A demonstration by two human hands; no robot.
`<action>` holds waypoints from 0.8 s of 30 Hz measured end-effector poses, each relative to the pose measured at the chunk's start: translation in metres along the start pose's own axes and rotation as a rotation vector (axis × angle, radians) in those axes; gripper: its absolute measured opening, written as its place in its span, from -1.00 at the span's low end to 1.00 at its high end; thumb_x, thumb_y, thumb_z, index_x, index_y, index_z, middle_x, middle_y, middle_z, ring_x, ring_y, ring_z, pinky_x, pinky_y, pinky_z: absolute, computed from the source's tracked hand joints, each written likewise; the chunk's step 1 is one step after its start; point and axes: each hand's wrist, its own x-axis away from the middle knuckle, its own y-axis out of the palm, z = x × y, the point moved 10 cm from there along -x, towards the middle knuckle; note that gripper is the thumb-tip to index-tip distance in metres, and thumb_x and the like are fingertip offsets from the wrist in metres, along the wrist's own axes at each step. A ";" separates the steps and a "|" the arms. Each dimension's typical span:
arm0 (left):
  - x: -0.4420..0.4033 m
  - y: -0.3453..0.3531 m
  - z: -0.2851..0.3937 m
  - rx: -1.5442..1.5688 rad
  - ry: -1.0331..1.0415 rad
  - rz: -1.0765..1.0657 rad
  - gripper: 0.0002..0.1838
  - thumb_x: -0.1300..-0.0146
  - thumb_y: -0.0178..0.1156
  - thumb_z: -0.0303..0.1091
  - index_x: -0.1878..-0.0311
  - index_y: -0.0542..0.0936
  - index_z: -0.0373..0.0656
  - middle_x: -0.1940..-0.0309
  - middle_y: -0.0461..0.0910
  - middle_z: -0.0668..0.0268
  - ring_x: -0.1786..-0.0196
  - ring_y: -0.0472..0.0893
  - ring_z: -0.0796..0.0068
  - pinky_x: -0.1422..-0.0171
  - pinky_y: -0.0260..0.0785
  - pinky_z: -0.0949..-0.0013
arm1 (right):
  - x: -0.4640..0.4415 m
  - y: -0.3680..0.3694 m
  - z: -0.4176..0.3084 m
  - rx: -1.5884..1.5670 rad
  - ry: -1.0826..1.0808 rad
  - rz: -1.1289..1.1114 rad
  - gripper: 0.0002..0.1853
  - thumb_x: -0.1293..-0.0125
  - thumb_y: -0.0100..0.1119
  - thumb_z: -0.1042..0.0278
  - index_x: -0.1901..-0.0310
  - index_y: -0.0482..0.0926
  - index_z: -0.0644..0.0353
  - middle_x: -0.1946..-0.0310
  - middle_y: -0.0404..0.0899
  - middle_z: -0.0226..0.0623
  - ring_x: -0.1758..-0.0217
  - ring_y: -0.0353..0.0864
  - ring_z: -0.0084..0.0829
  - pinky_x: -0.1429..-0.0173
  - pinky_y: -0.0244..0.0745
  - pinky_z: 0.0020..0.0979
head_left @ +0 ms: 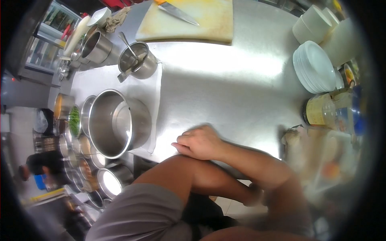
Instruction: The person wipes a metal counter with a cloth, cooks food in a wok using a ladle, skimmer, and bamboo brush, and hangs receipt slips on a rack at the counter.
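- Your right hand [201,142] sits at the near edge of the steel table [225,96], just by your left elbow [177,164]. Fingers loosely curled, part open, thumb side toward the big pot; no item visible in it.
- Your left forearm [225,186] crosses below the right one. Left hand [257,197] is blurred and mostly hidden by your right arm; can't tell how far open it is or whether it has hold of anything.
- Big pot [120,122]: the nearest container to your right hand, to its left, apart from it. Metal, wide mouth, on the white cloth [157,92].
- Small pot [145,66]: farther back on the same cloth. Spoon [127,44] leans in it, plus a second utensil [124,75] over the rim.
- Another metal pot [96,47] stands farther left.
- Cutting board [209,24] at the far side of the table, knife [179,14] lying flat on it.
- Right side: stack of white plates [313,66], stacked bowls [311,24] behind it, jar with a yellow label [317,110] nearer you.
- Left of the big pot: bowl of chopped greens [74,120] among metal containers. Near your left sleeve [136,209], a round container [114,180] with a bright white inside.
- Person in dark clothing [44,162] at far left, blurry.
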 end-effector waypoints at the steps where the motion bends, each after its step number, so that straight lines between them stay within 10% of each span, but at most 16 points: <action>1: -0.019 -0.004 0.004 -0.029 0.025 0.004 -0.31 -0.39 -0.08 0.27 -0.45 0.41 0.09 -0.31 0.49 0.38 -0.34 0.45 0.55 -0.34 0.34 0.25 | 0.000 0.001 0.000 0.024 0.002 -0.011 -0.64 -0.47 0.16 0.05 0.49 0.61 0.00 0.58 0.62 -0.35 0.50 0.62 -0.20 0.43 0.47 -0.14; 7: -0.089 -0.030 0.031 -0.543 0.247 -0.032 -0.54 -0.40 -0.05 0.00 -0.20 0.50 -0.05 -0.14 0.56 0.30 -0.19 0.53 0.44 -0.20 0.41 0.20 | -0.002 0.005 0.004 -0.044 0.062 -0.084 -0.61 -0.48 0.07 0.03 0.47 0.60 0.03 0.51 0.66 -0.28 0.43 0.68 -0.11 0.35 0.56 -0.01; 11: -0.068 -0.012 0.055 -2.095 1.147 0.233 -0.69 -0.40 -0.02 -0.20 0.00 0.59 -0.17 -0.01 0.61 0.23 -0.09 0.58 0.35 -0.11 0.45 0.16 | 0.002 0.005 0.006 -0.022 0.028 -0.006 -0.58 -0.49 0.10 0.02 0.52 0.53 0.04 0.59 0.57 -0.35 0.49 0.62 -0.18 0.41 0.50 -0.09; 17: -0.108 -0.032 0.044 -2.501 1.390 0.401 -0.76 -0.39 0.02 -0.41 0.19 0.66 -0.32 0.11 0.67 0.14 0.00 0.63 0.22 -0.04 0.50 0.11 | 0.004 0.005 0.005 -0.062 0.005 0.025 -0.59 -0.48 0.10 0.05 0.53 0.52 0.05 0.60 0.57 -0.35 0.50 0.61 -0.18 0.41 0.48 -0.10; 24: -0.098 -0.043 0.058 -1.995 1.430 0.520 -0.76 -0.39 0.00 -0.45 0.04 0.62 -0.31 0.10 0.65 0.10 0.01 0.63 0.22 -0.08 0.50 0.11 | 0.003 0.005 0.006 -0.058 0.012 0.029 -0.59 -0.46 0.13 0.06 0.54 0.52 0.07 0.61 0.55 -0.35 0.51 0.59 -0.17 0.41 0.48 -0.11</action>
